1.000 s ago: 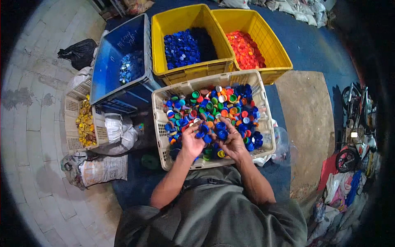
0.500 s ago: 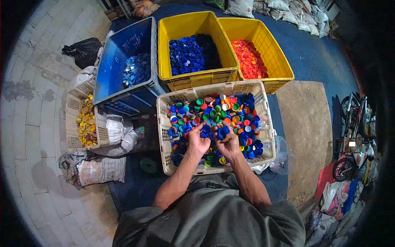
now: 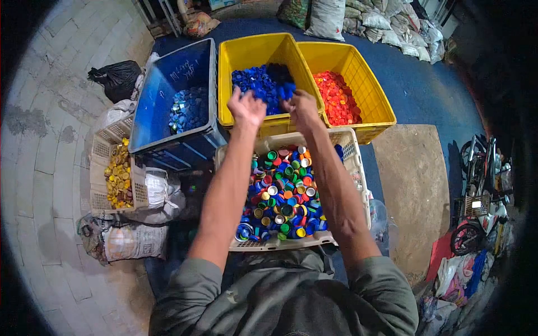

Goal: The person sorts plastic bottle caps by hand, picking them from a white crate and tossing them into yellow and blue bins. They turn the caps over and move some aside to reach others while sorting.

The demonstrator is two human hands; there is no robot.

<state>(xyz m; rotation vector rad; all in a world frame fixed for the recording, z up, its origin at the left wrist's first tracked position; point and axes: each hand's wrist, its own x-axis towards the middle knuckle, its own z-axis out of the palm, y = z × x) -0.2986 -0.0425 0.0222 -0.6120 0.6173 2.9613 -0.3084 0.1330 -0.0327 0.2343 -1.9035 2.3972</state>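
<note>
My left hand (image 3: pixel 247 110) is over the near edge of the middle yellow bin (image 3: pixel 272 42), palm up, with its fingers apart. Blurred blue caps show just beyond its fingertips, against the blue bottle caps (image 3: pixel 252 77) piled in that bin. At the same edge, my right hand (image 3: pixel 303 110) has its fingers curled by a small bunch of blue bottle caps (image 3: pixel 287 91), seemingly still in its grasp. Below my forearms sits a cream crate (image 3: pixel 358 168) of mixed-colour bottle caps (image 3: pixel 286 196), partly hidden by my arms.
A blue bin (image 3: pixel 147 115) with light blue caps stands at the left, and another yellow bin (image 3: pixel 370 84) with red-orange caps at the right. A smaller crate (image 3: pixel 106 196) holds yellow caps. Sacks (image 3: pixel 327 19) line the back; a bicycle (image 3: pixel 473 224) is far right.
Both hands have moved forward from the mixed-cap crate to the middle yellow bin, with the blue caps. My left hand has opened. The view has tilted up slightly.
</note>
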